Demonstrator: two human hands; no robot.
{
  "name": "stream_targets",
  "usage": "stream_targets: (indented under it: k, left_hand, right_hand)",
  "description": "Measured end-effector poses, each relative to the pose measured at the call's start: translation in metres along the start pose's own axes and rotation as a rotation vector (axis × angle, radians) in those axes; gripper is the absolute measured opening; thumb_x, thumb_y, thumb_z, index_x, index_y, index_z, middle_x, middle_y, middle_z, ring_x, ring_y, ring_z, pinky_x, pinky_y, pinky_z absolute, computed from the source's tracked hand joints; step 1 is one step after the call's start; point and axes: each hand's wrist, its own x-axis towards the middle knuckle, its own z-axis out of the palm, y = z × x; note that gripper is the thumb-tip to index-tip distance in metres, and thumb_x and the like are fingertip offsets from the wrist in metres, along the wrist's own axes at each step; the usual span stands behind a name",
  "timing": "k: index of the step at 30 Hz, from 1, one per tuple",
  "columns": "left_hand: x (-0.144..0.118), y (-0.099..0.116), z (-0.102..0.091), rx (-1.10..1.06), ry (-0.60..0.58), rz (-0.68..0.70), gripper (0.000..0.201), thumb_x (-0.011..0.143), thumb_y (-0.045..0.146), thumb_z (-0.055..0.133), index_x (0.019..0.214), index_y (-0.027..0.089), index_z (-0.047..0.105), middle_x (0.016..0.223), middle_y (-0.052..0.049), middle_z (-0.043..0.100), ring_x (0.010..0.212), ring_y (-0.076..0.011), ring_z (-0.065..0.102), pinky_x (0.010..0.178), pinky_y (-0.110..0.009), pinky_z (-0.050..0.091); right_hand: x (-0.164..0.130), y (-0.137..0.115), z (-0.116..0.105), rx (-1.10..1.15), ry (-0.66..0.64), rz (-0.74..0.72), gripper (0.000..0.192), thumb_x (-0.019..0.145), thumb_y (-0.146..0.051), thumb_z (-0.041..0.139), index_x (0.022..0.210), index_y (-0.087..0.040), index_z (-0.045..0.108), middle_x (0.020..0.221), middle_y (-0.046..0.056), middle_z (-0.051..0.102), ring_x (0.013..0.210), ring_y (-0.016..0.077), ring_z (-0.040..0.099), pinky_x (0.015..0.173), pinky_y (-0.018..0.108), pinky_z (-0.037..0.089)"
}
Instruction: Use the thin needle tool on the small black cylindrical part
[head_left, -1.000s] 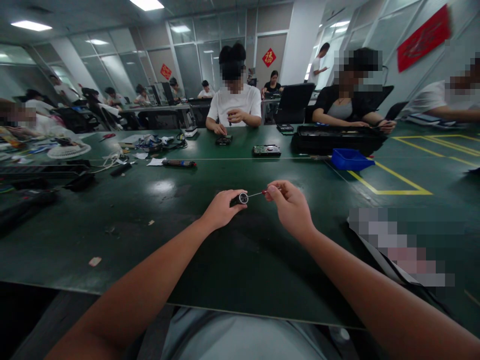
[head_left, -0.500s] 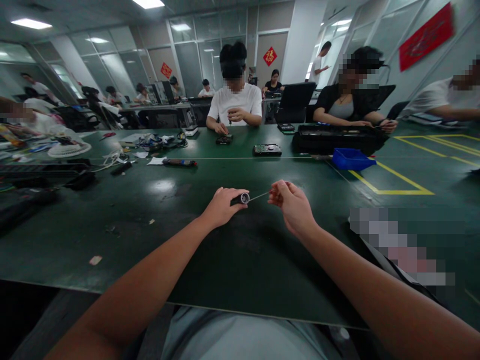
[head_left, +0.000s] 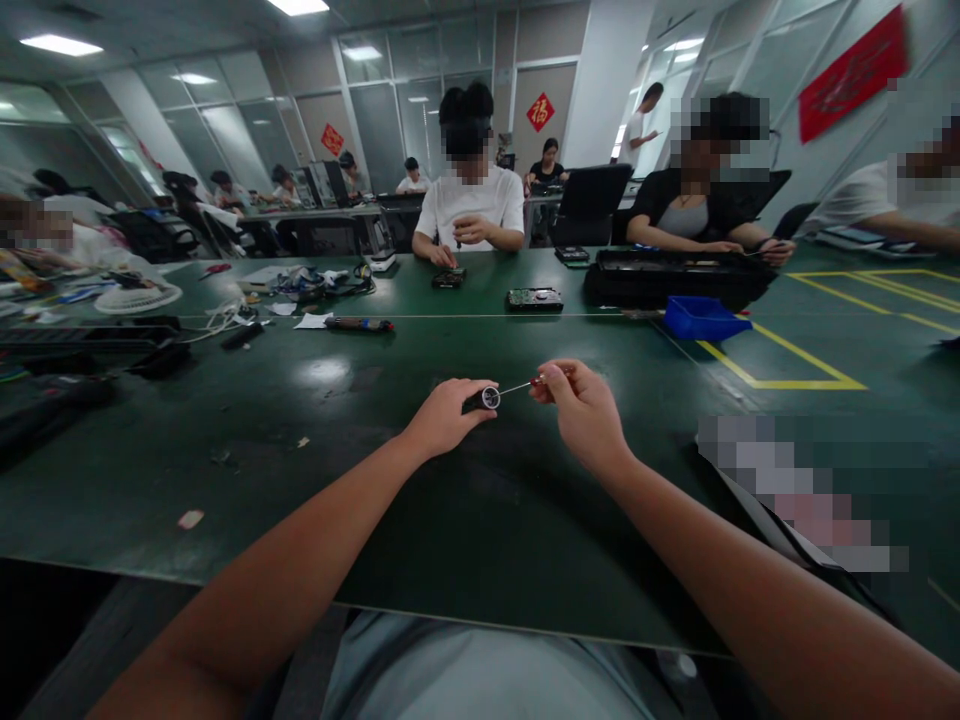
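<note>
black handle (head_left: 480, 399): held low over the green table (head_left: 225, 470), left hand (head_left: 444, 415) closed round it to steady it. thin bit (head_left: 514, 387): pinched in right hand (head_left: 581, 410) fingertips, lined up with socket. blue tray (head_left: 701, 318) well apart.

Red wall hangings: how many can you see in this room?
3: a small diamond on the far left glass wall, another diamond behind the white-shirted person, and a long banner upper right. Others may be hidden.

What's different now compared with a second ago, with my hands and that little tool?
Hardly anything. The right hand nudged slightly right and up, then returned, its grip unchanged on the thin bit. The left hand holds the black handle as before. Nothing let go.
</note>
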Motion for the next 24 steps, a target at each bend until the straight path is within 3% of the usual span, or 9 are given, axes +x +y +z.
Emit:
stream_targets:
  k: [5, 10, 15, 19, 24]
  left_hand:
    - [0.000, 0.001, 0.000, -0.006, -0.003, 0.010, 0.039, 0.088, 0.031, 0.070, 0.126, 0.024, 0.065, 0.117, -0.005, 0.070, 0.106, -0.0241, 0.062, 0.096, -0.040, 0.046]
    - [0.000, 0.002, 0.000, 0.001, -0.003, 0.007, 0.039, 0.088, 0.032, 0.070, 0.126, 0.024, 0.065, 0.118, -0.005, 0.070, 0.106, -0.0238, 0.062, 0.096, -0.040, 0.046]
    - [-0.001, 0.001, 0.000, -0.003, -0.003, 0.015, 0.038, 0.088, 0.032, 0.070, 0.125, 0.023, 0.065, 0.118, -0.005, 0.070, 0.106, -0.0232, 0.061, 0.096, -0.040, 0.046]
    - [-0.001, 0.000, 0.000, -0.005, -0.010, 0.016, 0.039, 0.089, 0.032, 0.069, 0.127, 0.024, 0.064, 0.120, -0.005, 0.069, 0.108, -0.0239, 0.061, 0.097, -0.042, 0.045]
    - [-0.001, 0.001, -0.001, -0.017, -0.011, 0.000, 0.039, 0.089, 0.032, 0.069, 0.127, 0.023, 0.065, 0.120, -0.006, 0.069, 0.109, -0.0244, 0.061, 0.098, -0.042, 0.045]
  right_hand:
    - [0.000, -0.007, -0.003, -0.148, 0.005, 0.001, 0.030, 0.091, -0.048, 0.057, 0.085, -0.020, 0.065, 0.073, 0.005, 0.072, 0.067, 0.0183, 0.066, 0.065, 0.032, 0.049]
    - [-0.001, -0.012, -0.007, -0.386, 0.039, -0.046, 0.041, 0.087, -0.054, 0.063, 0.061, -0.022, 0.056, 0.054, 0.000, 0.062, 0.049, 0.0141, 0.052, 0.054, 0.029, 0.036]
    - [-0.004, -0.013, -0.006, -0.398, -0.029, -0.110, 0.029, 0.087, -0.048, 0.064, 0.074, -0.021, 0.061, 0.061, 0.000, 0.065, 0.055, 0.0156, 0.057, 0.056, 0.030, 0.039]
    - [-0.006, -0.014, -0.006, -0.343, -0.097, -0.189, 0.020, 0.090, -0.039, 0.059, 0.089, -0.020, 0.065, 0.077, 0.005, 0.070, 0.070, 0.0194, 0.065, 0.065, 0.033, 0.046]
    - [-0.008, -0.017, -0.008, -0.348, -0.180, -0.284, 0.013, 0.091, -0.030, 0.054, 0.092, -0.023, 0.065, 0.084, 0.004, 0.070, 0.077, 0.0209, 0.065, 0.073, 0.035, 0.048]
